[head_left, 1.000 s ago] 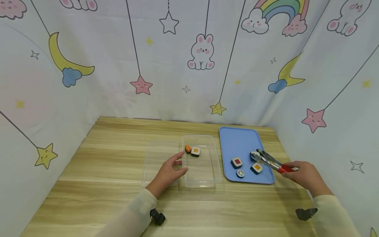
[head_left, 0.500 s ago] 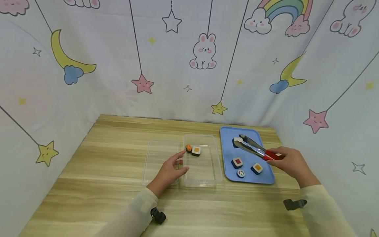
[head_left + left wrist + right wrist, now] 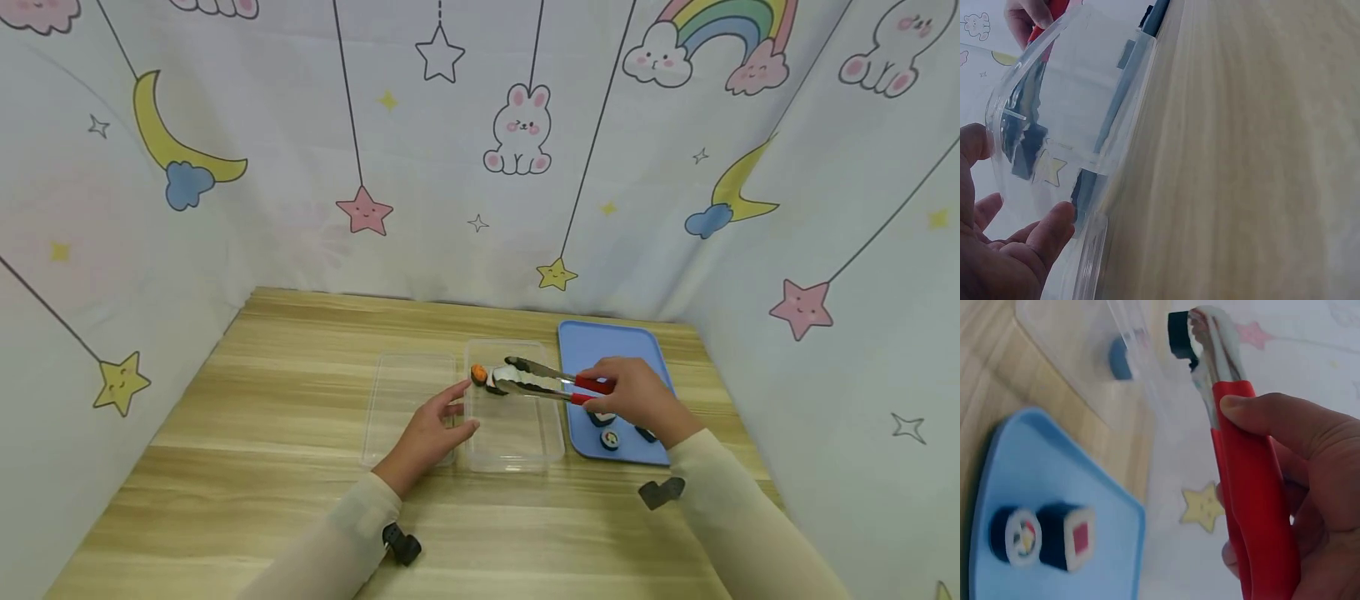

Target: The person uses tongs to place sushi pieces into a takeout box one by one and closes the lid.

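Note:
In the head view my right hand [image 3: 637,396] grips red-handled metal tongs [image 3: 592,384] over the clear plastic container [image 3: 513,464]. Held in the tongs' tips is a black-and-white toy sushi roll [image 3: 1179,334], raised off the container's floor in the right wrist view. Orange-topped sushi [image 3: 478,375] sits in the container's far left corner; the egg-centred roll beside it is mostly covered by the tongs. My left hand [image 3: 426,433] is at the container's left side, its fingers loosely spread; in the left wrist view the thumb [image 3: 1054,228] is against the clear wall.
On the right stands a blue tray [image 3: 611,337] with a red-centred roll [image 3: 1075,540], a small round roll [image 3: 609,439] and another piece partly behind the right wrist. A flat clear plastic lid [image 3: 408,387] lies left of the container. Patterned curtains enclose the wooden table [image 3: 300,375].
My right hand has carried a roll in the tongs from the blue tray leftward to over the container. The left hand has stayed at the container's side.

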`<state>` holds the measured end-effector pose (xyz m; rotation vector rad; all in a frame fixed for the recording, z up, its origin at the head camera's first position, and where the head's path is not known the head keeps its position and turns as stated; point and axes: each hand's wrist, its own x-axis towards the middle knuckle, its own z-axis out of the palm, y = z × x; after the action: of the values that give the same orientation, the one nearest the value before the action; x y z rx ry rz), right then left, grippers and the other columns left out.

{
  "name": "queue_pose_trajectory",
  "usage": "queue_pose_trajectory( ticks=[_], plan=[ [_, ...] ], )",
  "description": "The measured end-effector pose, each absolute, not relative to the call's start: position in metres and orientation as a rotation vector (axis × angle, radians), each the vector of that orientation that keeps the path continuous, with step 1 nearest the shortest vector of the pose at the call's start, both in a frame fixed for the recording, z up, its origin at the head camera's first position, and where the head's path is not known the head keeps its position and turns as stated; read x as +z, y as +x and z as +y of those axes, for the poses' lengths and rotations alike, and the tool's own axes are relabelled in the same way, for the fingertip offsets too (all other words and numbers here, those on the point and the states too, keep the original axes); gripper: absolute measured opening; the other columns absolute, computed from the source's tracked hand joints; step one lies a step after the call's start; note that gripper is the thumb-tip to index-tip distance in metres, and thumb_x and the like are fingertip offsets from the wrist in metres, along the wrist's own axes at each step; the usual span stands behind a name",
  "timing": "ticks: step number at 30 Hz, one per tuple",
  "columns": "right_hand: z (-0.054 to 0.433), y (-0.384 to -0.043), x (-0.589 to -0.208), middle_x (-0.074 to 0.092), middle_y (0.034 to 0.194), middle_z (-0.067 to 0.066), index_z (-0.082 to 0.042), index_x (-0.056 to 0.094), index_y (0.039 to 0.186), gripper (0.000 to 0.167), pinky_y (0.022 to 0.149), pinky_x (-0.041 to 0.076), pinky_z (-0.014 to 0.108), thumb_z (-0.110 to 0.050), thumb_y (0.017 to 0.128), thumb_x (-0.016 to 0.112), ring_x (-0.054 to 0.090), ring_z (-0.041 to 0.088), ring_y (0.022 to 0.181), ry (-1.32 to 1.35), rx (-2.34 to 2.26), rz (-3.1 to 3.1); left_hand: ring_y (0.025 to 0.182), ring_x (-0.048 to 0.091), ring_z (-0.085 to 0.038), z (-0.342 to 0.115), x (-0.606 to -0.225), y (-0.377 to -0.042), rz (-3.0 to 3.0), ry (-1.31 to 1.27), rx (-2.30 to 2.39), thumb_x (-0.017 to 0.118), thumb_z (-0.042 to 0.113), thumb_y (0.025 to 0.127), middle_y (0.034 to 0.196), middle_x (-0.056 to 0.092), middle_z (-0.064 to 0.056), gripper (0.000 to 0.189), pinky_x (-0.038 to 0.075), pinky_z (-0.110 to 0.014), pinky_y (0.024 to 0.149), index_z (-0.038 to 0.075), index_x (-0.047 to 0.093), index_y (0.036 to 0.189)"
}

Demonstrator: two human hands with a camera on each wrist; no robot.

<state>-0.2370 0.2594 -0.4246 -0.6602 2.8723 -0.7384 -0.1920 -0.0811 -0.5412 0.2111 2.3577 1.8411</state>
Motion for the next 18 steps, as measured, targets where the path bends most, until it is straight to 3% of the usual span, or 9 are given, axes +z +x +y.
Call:
queue_pose_trajectory(
  ticks=[3, 18],
  plan=[
    [0.240, -0.240, -0.432, 0.072, 0.099, -0.004, -0.012, 0.079, 0.118, 0.038, 0.069, 0.054, 0.031, -0.020, 0.082, 0.089, 0.063, 0.013, 0.080, -0.683, -0.686, 2.842, 0.136, 0.054, -0.035, -0.082, -0.542, -0.192, 2.361, 0.216, 1.843, 0.078, 0.020, 0.095, 0.157, 0.047, -0.014, 0.071, 0.056, -0.050, 0.096, 0.020, 0.046, 0.158],
    [0.200, -0.244, -0.437, 0.072, 0.106, -0.002, -0.011, 0.080, 0.117, 0.037, 0.073, 0.055, 0.033, -0.016, 0.082, 0.087, 0.064, 0.014, 0.089, -0.682, -0.503, 2.820, 0.136, 0.055, -0.035, -0.082, -0.542, -0.192, 2.360, 0.218, 1.835, 0.078, 0.021, 0.095, 0.155, 0.049, -0.016, 0.071, 0.057, -0.049, 0.094, 0.023, 0.046, 0.158]
  ],
)
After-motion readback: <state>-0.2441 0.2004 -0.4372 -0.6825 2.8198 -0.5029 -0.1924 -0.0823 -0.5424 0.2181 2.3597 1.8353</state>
